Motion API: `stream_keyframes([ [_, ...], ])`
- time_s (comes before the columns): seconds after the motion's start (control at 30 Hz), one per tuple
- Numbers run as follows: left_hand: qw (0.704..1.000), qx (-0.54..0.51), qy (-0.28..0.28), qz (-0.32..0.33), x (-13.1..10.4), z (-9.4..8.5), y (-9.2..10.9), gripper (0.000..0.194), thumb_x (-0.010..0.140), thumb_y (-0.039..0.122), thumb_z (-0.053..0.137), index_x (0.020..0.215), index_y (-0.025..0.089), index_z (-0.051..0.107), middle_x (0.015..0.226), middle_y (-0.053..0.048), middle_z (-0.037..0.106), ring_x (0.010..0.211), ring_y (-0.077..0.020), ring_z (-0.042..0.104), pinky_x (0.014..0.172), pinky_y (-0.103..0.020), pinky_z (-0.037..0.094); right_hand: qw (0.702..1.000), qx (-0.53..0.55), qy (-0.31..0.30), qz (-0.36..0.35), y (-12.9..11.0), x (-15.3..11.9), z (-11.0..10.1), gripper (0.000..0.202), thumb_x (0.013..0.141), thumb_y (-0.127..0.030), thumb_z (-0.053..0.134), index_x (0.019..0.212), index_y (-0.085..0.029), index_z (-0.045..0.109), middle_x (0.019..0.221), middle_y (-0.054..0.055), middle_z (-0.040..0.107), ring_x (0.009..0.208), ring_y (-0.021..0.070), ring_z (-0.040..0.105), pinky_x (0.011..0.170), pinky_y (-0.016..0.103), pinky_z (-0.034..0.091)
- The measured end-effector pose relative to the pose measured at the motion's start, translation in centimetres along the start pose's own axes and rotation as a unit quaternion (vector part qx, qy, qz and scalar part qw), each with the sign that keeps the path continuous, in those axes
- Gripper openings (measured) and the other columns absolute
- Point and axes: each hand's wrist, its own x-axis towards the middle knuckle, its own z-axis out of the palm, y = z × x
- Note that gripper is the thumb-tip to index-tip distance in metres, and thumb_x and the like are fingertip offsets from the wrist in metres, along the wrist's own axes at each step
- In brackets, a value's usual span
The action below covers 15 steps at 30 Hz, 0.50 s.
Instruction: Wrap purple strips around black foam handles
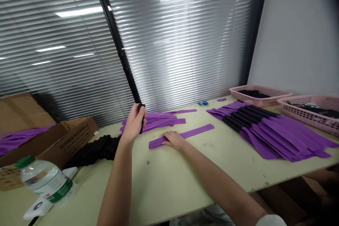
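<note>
My left hand (134,123) is raised over the table, its fingers wrapped round a short black tube-like sleeve (142,117). It looks like the black sleeves in the pile (99,148) at the left. Lower and to the right, my right hand (173,139) has its fingers curled over a flat purple band (196,131), which lies lengthwise on the tabletop. Behind both hands rests a loose heap of purple bands (161,120). On the right, several purple bands (280,136) lie side by side, each with a black sleeve (239,120) around it.
Two pink baskets (307,114) with black items stand at the back right. A cardboard box (71,137) with purple bands, a green-capped water bottle (47,180) and a white device (38,208) occupy the left. A small blue object (203,102) lies near the window blinds (180,42).
</note>
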Motion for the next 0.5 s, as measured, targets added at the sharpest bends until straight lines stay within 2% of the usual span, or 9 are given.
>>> stream_keyframes([
  [0.13,0.999,0.005,0.034,-0.034,0.2,-0.4,-0.2,0.029,0.092,0.051,0.045,0.091,0.022,0.047,0.072,0.006,0.046,0.046,-0.0049,0.044,0.044,-0.017,0.037,0.994,0.082,0.068,-0.001,-0.1,-0.1,-0.6,0.034,0.093,-0.043,0.054,0.115,-0.017,0.058,0.114,0.013,0.062,0.105,0.0264,0.058,0.094,0.043,0.044],
  [0.2,0.998,-0.002,0.049,-0.039,0.2,-0.8,-0.3,0.030,0.093,0.050,0.043,0.093,0.021,0.050,0.071,0.005,0.046,0.046,-0.0054,0.044,0.044,-0.017,0.037,0.984,0.131,0.123,0.003,-0.2,0.4,-1.4,0.034,0.095,-0.043,0.048,0.115,-0.017,0.057,0.114,0.013,0.062,0.106,0.0252,0.058,0.092,0.041,0.046],
  [0.27,0.998,-0.005,0.058,-0.037,0.2,-1.3,-0.2,0.028,0.093,0.048,0.043,0.095,0.021,0.051,0.072,0.005,0.047,0.047,-0.0062,0.044,0.045,-0.018,0.037,0.966,0.183,0.182,0.014,-0.3,1.5,-2.7,0.037,0.097,-0.046,0.040,0.116,-0.017,0.055,0.108,0.011,0.063,0.097,0.0224,0.060,0.085,0.039,0.050],
  [0.4,0.997,0.029,0.067,0.003,-0.3,-2.1,0.3,0.025,0.092,0.046,0.047,0.098,0.022,0.051,0.075,0.004,0.048,0.055,-0.0085,0.048,0.053,-0.020,0.042,0.916,0.286,0.276,0.049,-0.9,4.6,-6.6,0.047,0.098,-0.054,0.021,0.110,-0.019,0.050,0.091,0.006,0.062,0.065,0.0137,0.057,0.058,0.027,0.051],
  [0.5,0.996,0.055,0.066,0.037,-0.7,-2.3,0.8,0.026,0.091,0.044,0.051,0.103,0.022,0.051,0.078,0.003,0.048,0.058,-0.0096,0.048,0.056,-0.022,0.044,0.889,0.344,0.297,0.052,-1.9,5.8,-10.5,0.049,0.095,-0.062,0.022,0.099,-0.021,0.049,0.089,0.003,0.060,0.057,0.0095,0.054,0.048,0.021,0.047],
])
